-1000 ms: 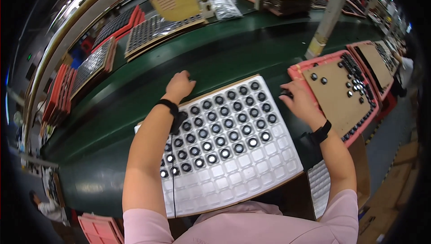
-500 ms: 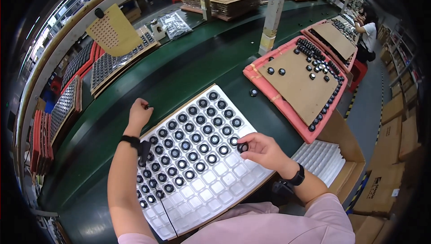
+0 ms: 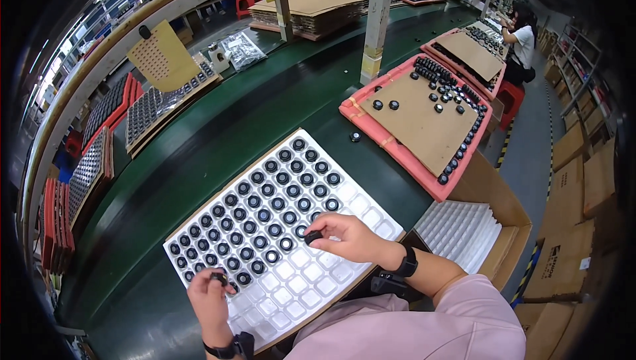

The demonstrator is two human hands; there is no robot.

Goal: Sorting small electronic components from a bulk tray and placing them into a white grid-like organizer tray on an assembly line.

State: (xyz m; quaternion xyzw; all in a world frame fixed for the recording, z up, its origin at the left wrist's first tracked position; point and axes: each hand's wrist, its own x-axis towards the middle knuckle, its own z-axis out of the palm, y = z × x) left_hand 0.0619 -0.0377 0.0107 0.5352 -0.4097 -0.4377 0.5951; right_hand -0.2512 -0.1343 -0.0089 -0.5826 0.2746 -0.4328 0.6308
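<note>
A white blister tray (image 3: 344,274) with many square pockets lies tilted on the green belt in front of me. Its far rows hold small round black parts (image 3: 265,194); the near rows are bare. My right hand (image 3: 348,235) hovers over the tray's right middle and pinches one black part (image 3: 313,235) between thumb and fingers. My left hand (image 3: 211,295) is at the tray's near left edge, with a black part (image 3: 219,278) in its fingertips above a pocket. Both wrists wear dark bands.
A red tray (image 3: 397,151) lined with cardboard and strewn with black parts sits to the right; one loose part (image 3: 356,136) lies on the green belt (image 3: 252,115). A box of stacked white trays (image 3: 464,231) stands at my right. Another person (image 3: 520,38) works farther along.
My head has turned, shifting the view. My left hand has come back from the tray's far left edge to its near left side, now holding a part. My right hand stays over the tray's middle.
</note>
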